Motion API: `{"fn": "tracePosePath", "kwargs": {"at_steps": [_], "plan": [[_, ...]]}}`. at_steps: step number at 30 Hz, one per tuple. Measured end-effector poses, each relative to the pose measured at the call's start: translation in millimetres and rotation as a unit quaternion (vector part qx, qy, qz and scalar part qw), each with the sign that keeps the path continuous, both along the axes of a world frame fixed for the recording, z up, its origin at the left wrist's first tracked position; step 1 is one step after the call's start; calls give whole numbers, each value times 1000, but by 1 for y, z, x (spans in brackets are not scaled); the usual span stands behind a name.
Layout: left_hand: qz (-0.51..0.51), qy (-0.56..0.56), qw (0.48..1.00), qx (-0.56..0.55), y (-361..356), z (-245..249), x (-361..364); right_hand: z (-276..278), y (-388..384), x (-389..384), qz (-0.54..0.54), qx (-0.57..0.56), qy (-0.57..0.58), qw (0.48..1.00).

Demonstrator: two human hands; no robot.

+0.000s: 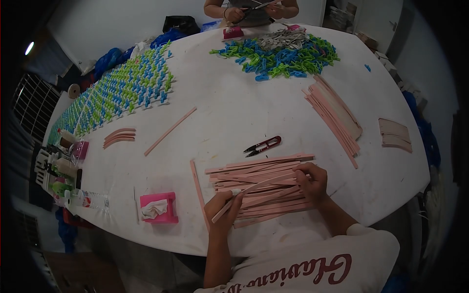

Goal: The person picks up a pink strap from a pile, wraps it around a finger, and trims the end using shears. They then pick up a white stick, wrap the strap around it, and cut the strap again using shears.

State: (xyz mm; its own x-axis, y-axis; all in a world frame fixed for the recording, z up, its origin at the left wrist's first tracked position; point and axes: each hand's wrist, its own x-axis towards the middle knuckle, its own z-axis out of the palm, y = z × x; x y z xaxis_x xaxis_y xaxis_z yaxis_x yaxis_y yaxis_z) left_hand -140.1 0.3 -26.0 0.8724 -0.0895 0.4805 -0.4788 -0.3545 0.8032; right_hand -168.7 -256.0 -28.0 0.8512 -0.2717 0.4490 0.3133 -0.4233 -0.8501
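Observation:
Both hands hold a long, thin pink strip stretched across in front of me. My left hand pinches it near its lower-left end, with something white on or at a fingertip. My right hand has its fingers closed around the other end. Beneath the strip lies a loose pile of similar pink strips, overlapping at slight angles. Just behind the pile rest dark red thread snips. A single strip stands apart beside the pile's left edge.
A pink tissue box sits to the left. Bottles crowd the left edge. Green and blue clips stand in rows and lie heaped at the back. More strips lie right. A person holds something across the table.

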Motion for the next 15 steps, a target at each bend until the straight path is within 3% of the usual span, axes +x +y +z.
{"fn": "tracePosePath", "kwargs": {"at_steps": [15], "plan": [[-5, -17, 1000, 16, 0, 2, 1, 0, 0, 0, 8, 9, 16, 1000]]}}
